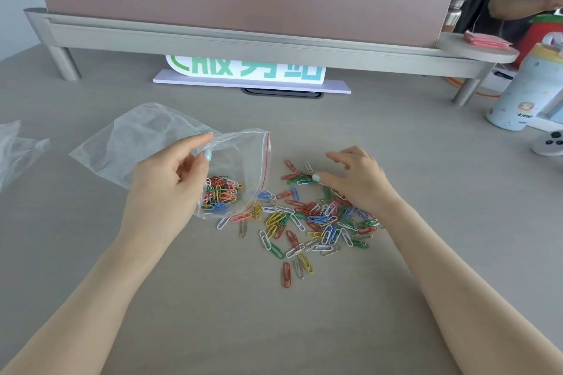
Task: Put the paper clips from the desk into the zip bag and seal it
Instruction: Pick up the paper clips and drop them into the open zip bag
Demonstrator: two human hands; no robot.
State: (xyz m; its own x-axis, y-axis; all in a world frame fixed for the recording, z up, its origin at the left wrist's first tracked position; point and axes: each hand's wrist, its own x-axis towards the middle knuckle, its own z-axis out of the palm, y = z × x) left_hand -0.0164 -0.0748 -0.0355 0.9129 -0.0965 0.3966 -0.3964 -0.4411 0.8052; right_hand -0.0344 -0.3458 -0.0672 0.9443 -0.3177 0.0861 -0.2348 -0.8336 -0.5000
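Loose paper clips lie mid-desk, under and beside the right hand, whose fingers reach loosely spread onto them, directly right of the zip bag, mouth held open rightward by the pinching left hand.

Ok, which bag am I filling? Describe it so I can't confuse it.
On the grey desk, go left of the loose paper clips. The zip bag is pinched by the left hand, holds clips already and has a red seal strip, unlike the crumpled plastic at the left edge.
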